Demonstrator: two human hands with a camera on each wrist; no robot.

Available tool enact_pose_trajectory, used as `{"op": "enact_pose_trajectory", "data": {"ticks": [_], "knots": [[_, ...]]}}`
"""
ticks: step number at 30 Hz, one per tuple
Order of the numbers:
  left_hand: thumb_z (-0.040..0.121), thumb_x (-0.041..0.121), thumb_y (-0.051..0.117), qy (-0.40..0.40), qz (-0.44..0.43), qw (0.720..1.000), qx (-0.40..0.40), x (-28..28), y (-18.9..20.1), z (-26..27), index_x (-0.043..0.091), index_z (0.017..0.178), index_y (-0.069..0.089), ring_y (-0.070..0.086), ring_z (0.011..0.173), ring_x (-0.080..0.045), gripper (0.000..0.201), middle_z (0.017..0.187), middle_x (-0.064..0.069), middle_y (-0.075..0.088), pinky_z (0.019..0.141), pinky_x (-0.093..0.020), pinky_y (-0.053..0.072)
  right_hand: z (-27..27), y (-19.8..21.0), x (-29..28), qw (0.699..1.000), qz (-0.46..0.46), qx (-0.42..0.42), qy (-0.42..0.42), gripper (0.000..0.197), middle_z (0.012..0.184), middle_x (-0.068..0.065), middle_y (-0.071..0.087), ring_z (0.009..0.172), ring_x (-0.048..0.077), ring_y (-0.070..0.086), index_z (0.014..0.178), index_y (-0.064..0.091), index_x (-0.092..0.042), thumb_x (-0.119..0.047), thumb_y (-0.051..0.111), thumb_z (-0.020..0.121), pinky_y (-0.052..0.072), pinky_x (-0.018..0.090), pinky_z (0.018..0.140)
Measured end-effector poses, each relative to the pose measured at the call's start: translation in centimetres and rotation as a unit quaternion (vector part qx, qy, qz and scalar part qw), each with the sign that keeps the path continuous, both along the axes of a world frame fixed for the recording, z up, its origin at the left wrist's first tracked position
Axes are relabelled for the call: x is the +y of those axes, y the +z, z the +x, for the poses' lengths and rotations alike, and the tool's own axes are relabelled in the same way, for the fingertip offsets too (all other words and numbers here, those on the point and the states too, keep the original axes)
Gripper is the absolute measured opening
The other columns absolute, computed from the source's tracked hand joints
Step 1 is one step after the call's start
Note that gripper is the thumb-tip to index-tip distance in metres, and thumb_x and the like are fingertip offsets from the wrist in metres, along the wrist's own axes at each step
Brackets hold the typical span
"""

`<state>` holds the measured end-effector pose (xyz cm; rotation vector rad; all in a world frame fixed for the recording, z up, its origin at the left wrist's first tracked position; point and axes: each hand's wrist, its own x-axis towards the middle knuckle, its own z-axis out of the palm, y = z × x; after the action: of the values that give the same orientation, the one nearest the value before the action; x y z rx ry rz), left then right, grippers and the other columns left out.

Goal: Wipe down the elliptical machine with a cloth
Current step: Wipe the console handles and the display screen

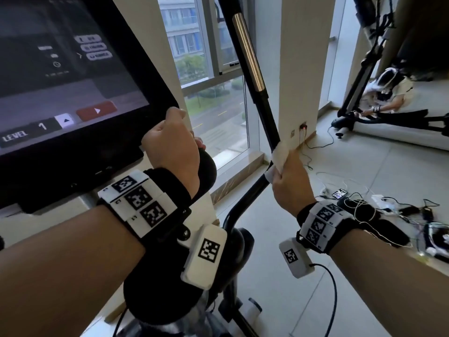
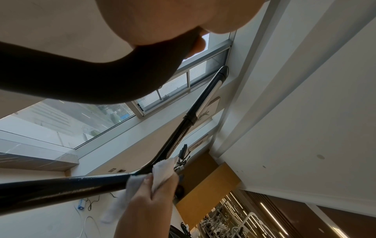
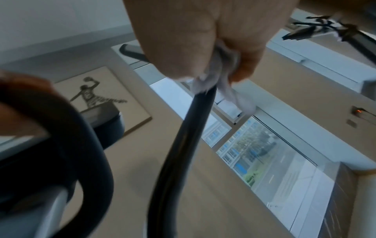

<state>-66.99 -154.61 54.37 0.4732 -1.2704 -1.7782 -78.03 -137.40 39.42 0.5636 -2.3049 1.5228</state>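
The elliptical's console screen point(image 1: 68, 76) fills the upper left of the head view. My left hand point(image 1: 172, 144) grips the end of the thick black fixed handlebar point(image 1: 206, 173) below the screen; its dark curve point(image 2: 85, 77) crosses the left wrist view. A long black moving arm point(image 1: 252, 76) with a chrome grip rises at centre. My right hand point(image 1: 289, 183) wraps a white cloth point(image 1: 279, 156) around this arm at its bend. The cloth point(image 2: 160, 172) covers the bar point(image 2: 61, 190) in the left wrist view. In the right wrist view the cloth point(image 3: 221, 77) bunches round the pole point(image 3: 183, 145).
A tall window point(image 1: 213, 88) and white pillar point(image 1: 298, 69) stand behind the machine. Cables, a phone point(image 1: 340, 193) and gadgets lie on the tiled floor at the right. A wall mirror point(image 1: 398, 69) reflects the machine. A framed picture point(image 3: 97, 98) hangs on the wall.
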Motion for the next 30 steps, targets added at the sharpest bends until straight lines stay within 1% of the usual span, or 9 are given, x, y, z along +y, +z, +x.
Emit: {"op": "enact_pose_trajectory", "data": {"ticks": [2,4,8,11,15,18,21,24,30], "knots": [[0.073,0.030,0.066,0.001,-0.002,1.000,0.003,0.0,0.0,0.1,0.026,0.037,0.044,0.047,0.042,-0.023,0.042,0.050,-0.002,0.040,0.056,-0.037,0.048,0.6,-0.4,0.5,0.996,0.030,0.088,-0.015,0.054,0.121,0.004,0.048,0.093,0.010,0.042,0.136,0.041,-0.012,0.005,0.058,0.087,0.039,0.020,0.077],[0.073,0.028,0.066,0.001,-0.002,1.000,0.006,0.0,0.1,0.1,0.026,0.036,0.045,0.046,0.041,-0.024,0.043,0.049,-0.002,0.039,0.055,-0.036,0.048,0.7,-0.3,0.6,0.981,0.077,0.175,-0.029,0.066,0.122,0.008,0.044,0.097,0.015,0.042,0.139,0.042,-0.014,0.011,0.056,0.080,0.041,0.025,0.080],[0.074,0.026,0.066,0.001,0.000,1.000,0.002,0.2,0.3,0.2,0.027,0.038,0.040,0.045,0.040,-0.024,0.045,0.050,-0.002,0.038,0.054,-0.035,0.046,0.5,0.3,-0.1,0.933,0.197,0.293,-0.062,0.046,0.116,0.015,0.049,0.096,0.031,0.045,0.128,0.056,-0.004,-0.004,0.053,0.081,0.043,0.045,0.080],[0.075,0.025,0.066,-0.001,0.002,1.000,0.003,0.2,0.4,0.3,0.025,0.040,0.039,0.044,0.041,-0.025,0.044,0.050,-0.002,0.038,0.053,-0.034,0.046,0.8,-0.4,-0.7,0.903,0.295,0.309,-0.039,0.047,0.121,0.017,0.051,0.101,0.034,0.046,0.123,0.057,-0.002,-0.031,0.058,0.086,0.043,0.048,0.086],[0.077,0.024,0.066,-0.007,0.000,1.000,0.004,0.2,0.4,0.4,0.023,0.042,0.039,0.045,0.041,-0.024,0.045,0.050,-0.002,0.038,0.054,-0.034,0.046,0.9,-1.8,-0.9,0.867,0.391,0.308,-0.023,0.067,0.129,0.017,0.053,0.114,0.038,0.048,0.125,0.058,-0.001,-0.060,0.039,0.100,0.035,0.054,0.109],[0.080,0.022,0.066,-0.009,-0.005,1.000,0.005,0.3,0.4,0.5,0.025,0.038,0.038,0.045,0.041,-0.024,0.050,0.049,-0.002,0.038,0.055,-0.034,0.047,1.1,-2.1,-1.4,0.866,0.393,0.308,0.016,0.063,0.128,0.013,0.056,0.121,0.035,0.049,0.124,0.061,-0.005,-0.057,0.032,0.105,0.024,0.053,0.121],[0.082,0.021,0.065,-0.009,-0.004,1.000,0.005,0.3,0.5,0.4,0.026,0.036,0.038,0.045,0.040,-0.024,0.054,0.048,-0.001,0.039,0.057,-0.035,0.047,2.3,-3.0,-2.7,0.865,0.383,0.319,0.057,0.050,0.122,0.008,0.061,0.115,0.030,0.053,0.115,0.064,-0.012,-0.045,0.027,0.109,0.022,0.050,0.122],[0.085,0.019,0.064,-0.011,-0.007,1.000,0.003,0.4,0.6,0.5,0.024,0.032,0.040,0.044,0.039,-0.023,0.059,0.046,0.000,0.039,0.058,-0.035,0.046,4.8,-4.8,-4.4,0.866,0.368,0.325,0.092,0.041,0.117,0.005,0.062,0.111,0.027,0.054,0.113,0.063,-0.017,-0.040,0.029,0.108,0.022,0.049,0.122],[0.088,0.016,0.063,-0.019,-0.003,1.000,0.006,0.5,0.6,0.6,0.024,0.032,0.042,0.044,0.040,-0.022,0.060,0.048,0.000,0.039,0.059,-0.035,0.046,6.9,-7.3,-6.0,0.808,0.440,0.363,0.148,0.037,0.121,0.006,0.057,0.115,0.031,0.051,0.121,0.060,-0.014,-0.039,0.041,0.103,0.023,0.052,0.122]]}}
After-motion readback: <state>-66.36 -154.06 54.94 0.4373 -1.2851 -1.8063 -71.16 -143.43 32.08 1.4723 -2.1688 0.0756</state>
